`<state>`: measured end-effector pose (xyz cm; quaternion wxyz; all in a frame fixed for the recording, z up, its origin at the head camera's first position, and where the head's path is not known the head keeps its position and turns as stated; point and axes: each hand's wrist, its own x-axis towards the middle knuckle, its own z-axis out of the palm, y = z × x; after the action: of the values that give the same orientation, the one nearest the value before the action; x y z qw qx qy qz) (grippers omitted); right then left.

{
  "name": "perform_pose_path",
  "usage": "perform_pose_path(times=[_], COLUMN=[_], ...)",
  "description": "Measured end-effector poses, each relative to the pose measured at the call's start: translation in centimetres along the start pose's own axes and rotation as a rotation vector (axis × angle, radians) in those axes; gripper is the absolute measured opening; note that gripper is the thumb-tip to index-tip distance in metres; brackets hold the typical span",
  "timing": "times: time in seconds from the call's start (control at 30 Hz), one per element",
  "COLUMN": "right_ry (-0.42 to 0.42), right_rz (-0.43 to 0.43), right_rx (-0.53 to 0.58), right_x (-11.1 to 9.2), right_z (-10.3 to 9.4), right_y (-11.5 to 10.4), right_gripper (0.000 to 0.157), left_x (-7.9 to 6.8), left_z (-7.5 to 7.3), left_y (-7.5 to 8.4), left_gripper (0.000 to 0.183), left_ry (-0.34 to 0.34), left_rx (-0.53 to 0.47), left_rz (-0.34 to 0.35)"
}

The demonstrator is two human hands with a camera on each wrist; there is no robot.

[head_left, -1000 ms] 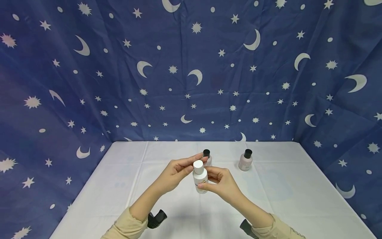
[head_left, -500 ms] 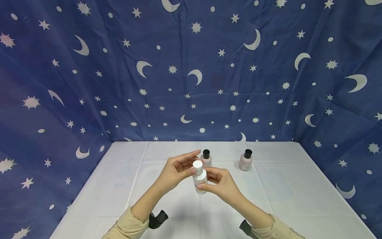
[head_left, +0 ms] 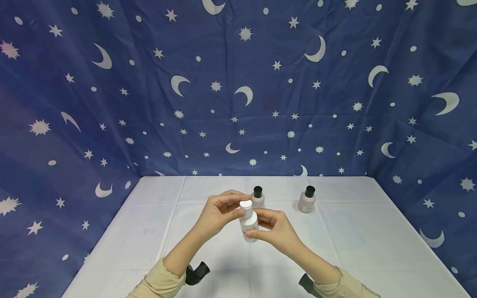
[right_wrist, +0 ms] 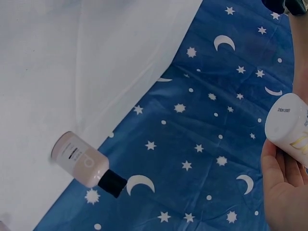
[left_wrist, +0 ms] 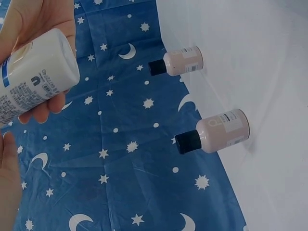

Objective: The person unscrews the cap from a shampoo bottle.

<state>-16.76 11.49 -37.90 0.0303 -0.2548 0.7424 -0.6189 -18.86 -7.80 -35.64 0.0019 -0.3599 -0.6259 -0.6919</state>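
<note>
A white bottle (head_left: 249, 224) with a white cap (head_left: 246, 205) is held over the table, tilted slightly left. My right hand (head_left: 275, 229) grips its body between thumb and fingers, and its printed back label shows in the left wrist view. At the cap, my left hand (head_left: 220, 213) pinches with the thumb in front and curled fingers behind. In the right wrist view, the base of the white bottle (right_wrist: 284, 120) faces the camera above the right hand (right_wrist: 286, 192).
Two pink bottles with black caps stand farther back on the white-covered table (head_left: 149, 231): the nearer-to-centre pink bottle (head_left: 258, 200) is just behind the hands, the other pink bottle (head_left: 306, 203) to the right. A blue star-and-moon cloth (head_left: 208, 103) hangs around the table.
The left fingers, stretched out past the cap earlier, have drawn in and curled around it. Cap and bottle have tipped slightly left. The right hand keeps its grip.
</note>
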Motion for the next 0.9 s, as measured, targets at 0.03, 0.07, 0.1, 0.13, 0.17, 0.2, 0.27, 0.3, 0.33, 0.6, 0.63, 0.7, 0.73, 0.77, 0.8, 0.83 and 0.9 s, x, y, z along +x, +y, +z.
perform_pose_path(times=[0.03, 0.07, 0.1, 0.13, 0.17, 0.2, 0.27, 0.3, 0.33, 0.6, 0.63, 0.7, 0.73, 0.77, 0.8, 0.83, 0.9], right_ry=[-0.004, -0.007, -0.011, -0.013, -0.015, -0.016, -0.016, -0.017, -0.018, -0.022, -0.023, -0.021, -0.021, -0.019, -0.019, -0.018, -0.019], right_rz=[0.0, 0.001, 0.001, 0.002, 0.003, 0.004, 0.007, 0.008, 0.009, -0.012, -0.013, -0.011, -0.011, -0.008, -0.006, -0.005, -0.002], right_rx=[0.003, 0.005, 0.007, 0.011, 0.015, 0.017, 0.02, 0.023, 0.026, 0.026, 0.025, 0.022, 0.021, 0.018, 0.017, 0.015, 0.014], right_x=[0.01, 0.02, 0.03, 0.04, 0.04, 0.04, 0.03, 0.03, 0.02, -0.02, -0.01, 0.0, 0.01, 0.02, 0.03, 0.04, 0.06], right_z=[0.0, 0.0, 0.0, 0.0, 0.0, 0.0, 0.01, 0.01, 0.02, 0.11, 0.12, 0.14, 0.15, 0.16, 0.17, 0.18, 0.22], right_y=[0.0, 0.0, 0.0, -0.01, -0.02, -0.02, -0.03, -0.03, -0.03, 0.04, 0.04, 0.04, 0.03, 0.03, 0.03, 0.02, 0.01], right_gripper=[0.049, 0.049, 0.049, 0.049, 0.05, 0.05, 0.051, 0.051, 0.051, 0.051, 0.051, 0.052, 0.052, 0.052, 0.052, 0.052, 0.052], left_x=[-0.02, -0.03, -0.03, -0.04, -0.05, -0.06, -0.08, -0.1, -0.13, -0.31, -0.34, -0.37, -0.39, -0.4, -0.41, -0.42, -0.44], left_z=[-0.03, -0.07, -0.1, -0.13, -0.17, -0.18, -0.23, -0.25, -0.27, -0.41, -0.42, -0.43, -0.44, -0.44, -0.45, -0.45, -0.48], left_y=[0.0, -0.01, 0.01, 0.01, 0.02, 0.04, 0.09, 0.13, 0.15, 0.44, 0.47, 0.51, 0.51, 0.52, 0.51, 0.52, 0.53], left_gripper=[0.049, 0.049, 0.05, 0.05, 0.05, 0.051, 0.049, 0.046, 0.041, 0.022, 0.022, 0.021, 0.021, 0.021, 0.022, 0.024, 0.03], left_ry=[0.001, 0.003, 0.004, 0.003, 0.002, 0.0, -0.001, -0.001, -0.001, 0.053, 0.063, 0.078, 0.083, 0.088, 0.089, 0.091, 0.094], left_rx=[-0.002, -0.004, -0.003, -0.006, -0.008, -0.011, -0.016, -0.022, -0.027, -0.045, -0.044, -0.043, -0.041, -0.038, -0.038, -0.039, -0.043], left_rz=[-0.003, -0.005, -0.006, -0.009, -0.009, -0.012, -0.011, -0.011, -0.011, -0.054, -0.063, -0.076, -0.081, -0.085, -0.087, -0.089, -0.091])
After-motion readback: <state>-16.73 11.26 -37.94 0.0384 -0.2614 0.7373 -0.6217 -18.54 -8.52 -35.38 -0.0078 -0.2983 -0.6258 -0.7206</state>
